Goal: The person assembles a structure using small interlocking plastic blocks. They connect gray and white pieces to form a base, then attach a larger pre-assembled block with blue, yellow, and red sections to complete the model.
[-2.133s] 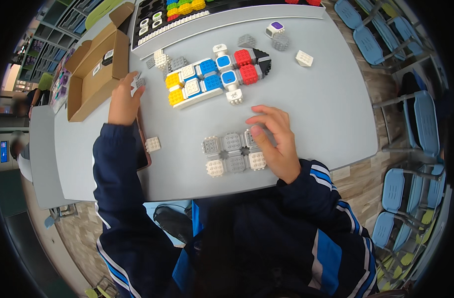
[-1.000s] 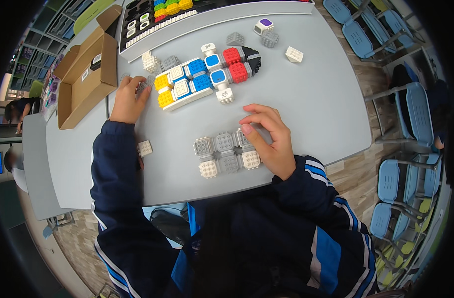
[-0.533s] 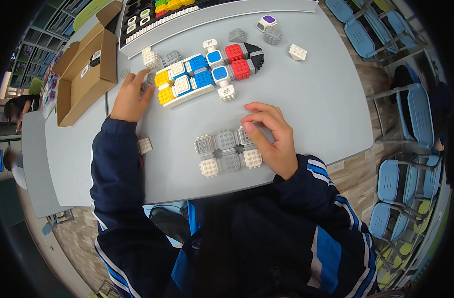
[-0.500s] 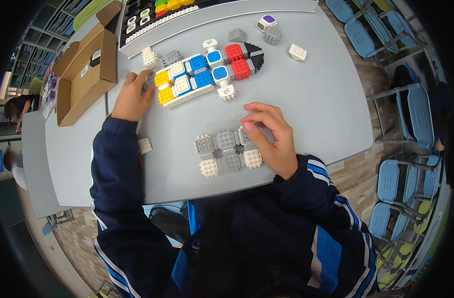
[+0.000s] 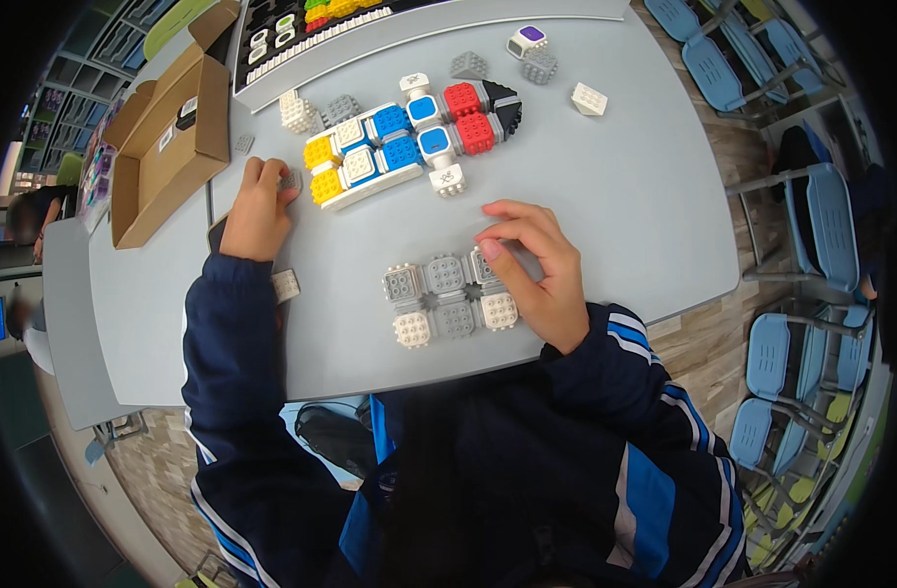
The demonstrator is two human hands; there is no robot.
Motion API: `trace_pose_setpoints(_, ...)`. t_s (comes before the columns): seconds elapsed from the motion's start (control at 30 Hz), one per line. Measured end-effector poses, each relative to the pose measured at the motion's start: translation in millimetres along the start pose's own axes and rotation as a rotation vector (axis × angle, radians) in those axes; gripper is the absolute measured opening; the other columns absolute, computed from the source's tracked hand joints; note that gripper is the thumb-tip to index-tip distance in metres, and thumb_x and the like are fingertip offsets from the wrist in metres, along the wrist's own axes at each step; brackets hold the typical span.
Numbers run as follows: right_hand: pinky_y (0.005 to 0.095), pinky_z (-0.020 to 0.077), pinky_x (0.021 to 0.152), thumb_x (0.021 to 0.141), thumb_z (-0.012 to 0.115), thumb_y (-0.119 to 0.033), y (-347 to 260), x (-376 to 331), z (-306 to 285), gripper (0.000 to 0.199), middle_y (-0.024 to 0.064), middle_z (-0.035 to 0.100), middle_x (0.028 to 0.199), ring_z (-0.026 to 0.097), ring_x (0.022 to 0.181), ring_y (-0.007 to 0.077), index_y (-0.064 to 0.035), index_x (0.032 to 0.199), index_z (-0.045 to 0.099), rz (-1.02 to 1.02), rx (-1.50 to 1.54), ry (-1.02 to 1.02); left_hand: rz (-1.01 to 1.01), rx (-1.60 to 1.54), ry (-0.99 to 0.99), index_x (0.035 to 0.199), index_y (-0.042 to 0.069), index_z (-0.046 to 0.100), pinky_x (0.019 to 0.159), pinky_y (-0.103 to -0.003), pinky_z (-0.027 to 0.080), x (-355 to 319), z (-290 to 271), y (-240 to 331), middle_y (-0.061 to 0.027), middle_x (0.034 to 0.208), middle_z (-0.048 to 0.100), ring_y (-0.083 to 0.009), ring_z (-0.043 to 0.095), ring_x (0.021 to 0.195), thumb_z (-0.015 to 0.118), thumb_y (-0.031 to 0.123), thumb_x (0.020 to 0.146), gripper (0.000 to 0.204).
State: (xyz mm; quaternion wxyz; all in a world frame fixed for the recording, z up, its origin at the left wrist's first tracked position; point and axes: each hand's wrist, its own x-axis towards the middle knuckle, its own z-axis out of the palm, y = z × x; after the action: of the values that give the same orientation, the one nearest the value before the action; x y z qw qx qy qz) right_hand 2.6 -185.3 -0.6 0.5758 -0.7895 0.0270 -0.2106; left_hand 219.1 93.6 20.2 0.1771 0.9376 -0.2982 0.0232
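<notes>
A small grey studded block is pinched in the fingers of my left hand, at the left of the table and partly covered by them. My right hand rests at the right end of a flat assembly of grey and white blocks. Its fingers are curved and apart, and the thumb is by the assembly's upper right block; whether they touch I cannot tell. Beyond both hands lies a longer built model of yellow, white, blue, red and black blocks. A white block sits beside my left wrist.
An open cardboard box stands at the left. A white-edged tray of blocks spans the far side. Loose pieces lie around the model: a white block, grey blocks, a purple-faced block and a white wedge.
My left hand has drawn toward me from beside the model's yellow end, bringing the grey block along. My right hand has hardly moved.
</notes>
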Motion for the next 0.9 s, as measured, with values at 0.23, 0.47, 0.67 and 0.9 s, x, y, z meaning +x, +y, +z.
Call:
trace_pose_setpoints(0.23, 0.038, 0.0519, 0.085, 0.081, 0.076, -0.006, -34.4, -19.0, -5.6, 0.023, 0.0155, 0.064, 0.124, 0.064, 0.103, 0.0282, -0.007, 0.104, 0.074, -0.491, -0.351, 0.095, 0.002, -0.243, 0.175, 0.107, 0.0, 0.062, 0.079, -0.035, 0.048, -67.6, -50.4, 99.6, -0.0132, 0.097, 0.054, -0.0261, 0.055, 0.088, 0.063, -0.015, 0.075, 0.035)
trace_pose_setpoints(0.47, 0.0324, 0.058, 0.074, 0.079, 0.077, 0.003, -46.6, -35.1, 14.1, 0.033, 0.0191, 0.062, 0.125, 0.071, 0.096, 0.0277, -0.0019, 0.111, 0.074, -0.41, 0.06, -0.224, 0.129, -0.663, 0.017, 0.112, -0.001, 0.068, 0.077, -0.032, 0.052, -120.4, -24.7, 175.7, -0.0139, 0.102, 0.06, -0.026, 0.063, 0.087, 0.069, -0.009, 0.08, 0.034)
trace_pose_setpoints(0.67, 0.0341, 0.0592, 0.091, 0.078, 0.078, 0.009, -34.0, -37.3, -6.4, 0.032, 0.0204, 0.061, 0.123, 0.071, 0.103, 0.0286, 0.0011, 0.109, 0.075, -0.307, 0.096, -0.15, 0.027, -0.762, 0.184, 0.112, -0.003, 0.068, 0.079, -0.03, 0.052, -125.5, 2.8, 181.1, -0.0136, 0.104, 0.063, -0.0228, 0.064, 0.091, 0.078, 0.0, 0.083, 0.031)
trace_pose_setpoints(0.9, 0.0321, 0.0588, 0.081, 0.077, 0.08, 0.009, -12.1, -49.7, -32.7, 0.031, 0.0188, 0.063, 0.124, 0.071, 0.096, 0.0264, 0.0028, 0.107, 0.075, -0.341, -0.068, -0.113, -0.088, -0.726, 0.37, 0.11, -0.005, 0.068, 0.083, -0.031, 0.053, -145.5, 21.7, 173.4, -0.0158, 0.107, 0.066, -0.024, 0.065, 0.095, 0.071, -0.003, 0.088, 0.022)
